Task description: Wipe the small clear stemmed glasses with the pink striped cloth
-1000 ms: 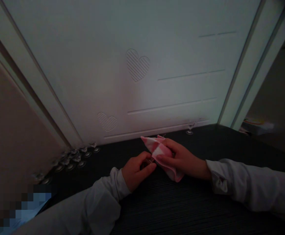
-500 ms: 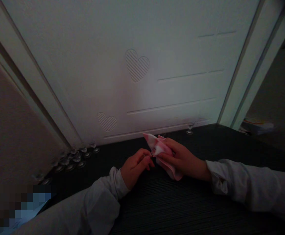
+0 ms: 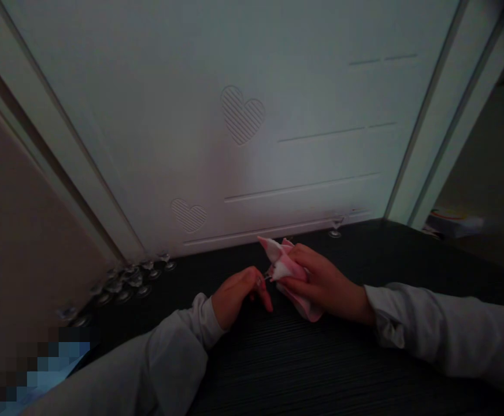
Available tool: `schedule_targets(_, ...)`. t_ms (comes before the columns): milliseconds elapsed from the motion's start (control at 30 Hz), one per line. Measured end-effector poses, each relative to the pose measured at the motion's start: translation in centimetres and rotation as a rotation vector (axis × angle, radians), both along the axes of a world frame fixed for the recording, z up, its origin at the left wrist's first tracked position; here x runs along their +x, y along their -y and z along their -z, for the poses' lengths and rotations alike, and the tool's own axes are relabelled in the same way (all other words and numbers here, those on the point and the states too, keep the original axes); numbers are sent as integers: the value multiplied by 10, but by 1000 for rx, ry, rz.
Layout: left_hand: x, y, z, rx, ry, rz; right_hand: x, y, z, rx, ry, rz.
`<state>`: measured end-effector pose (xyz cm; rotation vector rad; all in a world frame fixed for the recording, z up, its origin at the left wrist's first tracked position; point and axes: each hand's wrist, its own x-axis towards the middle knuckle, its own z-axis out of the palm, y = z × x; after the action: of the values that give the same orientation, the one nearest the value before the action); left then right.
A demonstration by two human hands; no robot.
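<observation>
Head view: the right hand [image 3: 321, 283] was closed around a pink-and-white cloth [image 3: 290, 269], which partly covered a small glass [image 3: 268, 278] between the hands. The left hand [image 3: 238, 292], fingers curled, pinched the glass's exposed end over the dark tabletop [image 3: 252, 370].

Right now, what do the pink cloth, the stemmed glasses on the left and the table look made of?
Cloth: soft matte fabric, by its loose folds. Glasses: clear and shiny, with pale highlights; glass or plastic, I can't tell. Table: perhaps wood or laminate, dark and dull, with fine parallel lines.
</observation>
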<state>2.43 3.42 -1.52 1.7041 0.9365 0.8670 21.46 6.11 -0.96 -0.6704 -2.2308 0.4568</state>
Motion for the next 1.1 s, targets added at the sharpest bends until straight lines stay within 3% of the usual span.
schedule_targets(333, 1, -1, 4, 48, 113, -180, -2, -3, 5, -74, -49, 74)
schedule_targets(867, -1, -2, -1, 67, -97, -151, -1, -3, 3, 50, -4, 54)
schedule_targets(1100, 0, -1, -1, 154, -81, -253, -1, -4, 4, 18, -42, 50)
